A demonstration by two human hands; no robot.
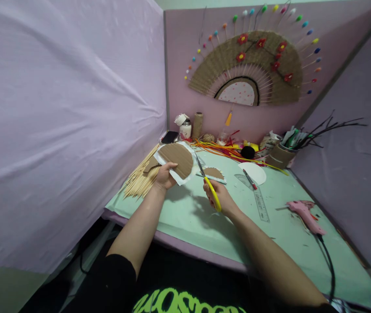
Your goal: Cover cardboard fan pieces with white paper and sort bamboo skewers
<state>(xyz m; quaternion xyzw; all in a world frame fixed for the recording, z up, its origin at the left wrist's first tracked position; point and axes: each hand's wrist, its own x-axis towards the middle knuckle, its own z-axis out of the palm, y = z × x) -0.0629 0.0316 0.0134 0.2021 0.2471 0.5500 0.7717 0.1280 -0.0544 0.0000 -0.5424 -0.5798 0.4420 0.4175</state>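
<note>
head view shows a table [188,219] with a pale green cover, and on the pink wall behind it a burlap fan [224,54] with red flowers and a fringe of coloured pompoms. a spread of wooden skewers [138,184] lies at the table's left side, a pink glue gun [305,215] at its right. near the skewers, the left hand [166,176] grips a rounded piece of corrugated cardboard [179,160] above the table, thumb on top; a white sheet [183,181] sticks out around its edge. the right hand [221,195] is closed around the handles of yellow scissors [208,183], whose blades point up beside the sheet's right edge; whether they touch it i cannot tell. behind the scissors lies a smaller half-round cardboard piece [214,173] with a white border. farther right are a white disc [257,171], a clear ruler [262,206] and a red marker [249,179], which partly overlaps the disc.
</note>
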